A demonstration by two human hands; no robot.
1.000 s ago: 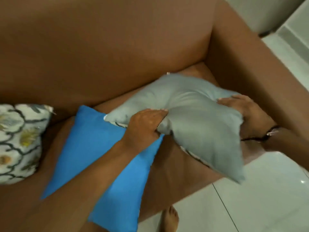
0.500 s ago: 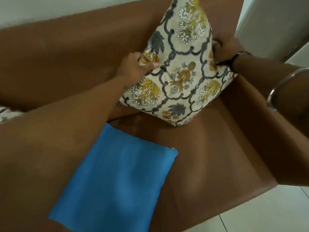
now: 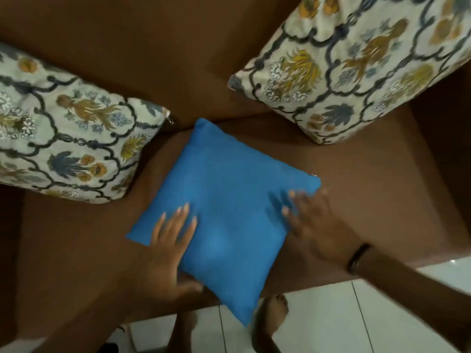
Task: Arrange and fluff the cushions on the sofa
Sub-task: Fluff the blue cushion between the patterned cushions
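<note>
A plain blue cushion (image 3: pixel 229 205) lies flat, turned like a diamond, in the middle of the brown sofa seat (image 3: pixel 362 200), its near corner hanging over the front edge. My left hand (image 3: pixel 168 248) rests on its left side with fingers spread and the thumb under the edge. At the cushion's right edge my right hand (image 3: pixel 313 225) is blurred, its fingers spread. One patterned cream cushion (image 3: pixel 63 138) lies at the left. A second patterned cushion (image 3: pixel 356 67) leans against the backrest in the right corner.
The sofa backrest (image 3: pixel 178 52) fills the top of the view, and the right armrest (image 3: pixel 443 138) rises at the right. White floor tiles (image 3: pixel 331 322) lie in front of the sofa, where my bare feet (image 3: pixel 270 317) stand close to its front edge.
Both hands have let go of the patterned cushion, which now leans in the right corner, and have come down onto the blue cushion. The view now points more steeply down at the seat.
</note>
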